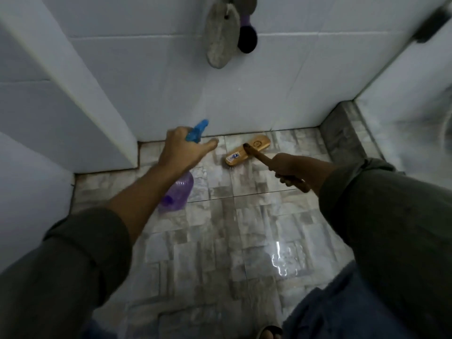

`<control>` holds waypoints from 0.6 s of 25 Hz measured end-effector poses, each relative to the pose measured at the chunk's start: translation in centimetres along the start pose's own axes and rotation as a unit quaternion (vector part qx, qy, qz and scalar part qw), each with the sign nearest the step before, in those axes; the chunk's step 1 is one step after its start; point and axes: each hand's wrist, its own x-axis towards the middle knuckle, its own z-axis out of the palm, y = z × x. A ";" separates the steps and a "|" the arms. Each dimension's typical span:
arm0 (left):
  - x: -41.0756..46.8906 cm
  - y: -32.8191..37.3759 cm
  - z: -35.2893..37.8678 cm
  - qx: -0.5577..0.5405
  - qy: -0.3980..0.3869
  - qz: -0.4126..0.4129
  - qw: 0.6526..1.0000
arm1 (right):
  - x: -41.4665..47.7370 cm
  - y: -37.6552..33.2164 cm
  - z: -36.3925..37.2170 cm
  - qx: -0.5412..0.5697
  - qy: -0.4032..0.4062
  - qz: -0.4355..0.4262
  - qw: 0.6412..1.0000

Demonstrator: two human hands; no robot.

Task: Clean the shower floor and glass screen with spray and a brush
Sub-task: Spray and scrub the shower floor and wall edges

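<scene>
Head view, looking down into a shower corner. Underfoot a shower floor of grey and beige stone-pattern tiles [220, 241], wet, with a bright glare at the lower right. Behind it a white tiled wall [159, 81]. At the right a grey stone kerb [340, 128] and above it a blurred glass screen [411, 89]. High on the wall, hanging, a grey oval scrubbing pad [221, 37] and just beside it a dark purple round brush [247, 39].

Left grip [182, 149] closed around the neck of a translucent purple spray bottle with a blue trigger head [179, 192], held above the floor, nozzle toward the wall, one finger stretched out. Amount of liquid inside: cannot tell. Right grip [287, 168] closed around the brown handle of a long wooden scrubbing brush [247, 150], with the head down on the floor tiles near the wall, between bottle and kerb.

Dark green sleeves [73, 265] on both arms. At the bottom edge blue trousers [330, 314] and the tip of a sandal [269, 332].
</scene>
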 end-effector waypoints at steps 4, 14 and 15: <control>-2.6 1.6 6.3 0.001 -0.059 -0.066 0.996 | -0.2 6.4 -5.0 -0.057 0.015 0.054 0.997; -3.5 2.4 13.6 -0.010 -0.081 -0.107 0.991 | -4.1 16.5 5.1 0.246 0.089 -0.001 0.965; -3.5 2.3 13.8 -0.016 -0.082 -0.099 0.992 | -4.3 17.2 5.9 0.242 0.106 -0.003 0.965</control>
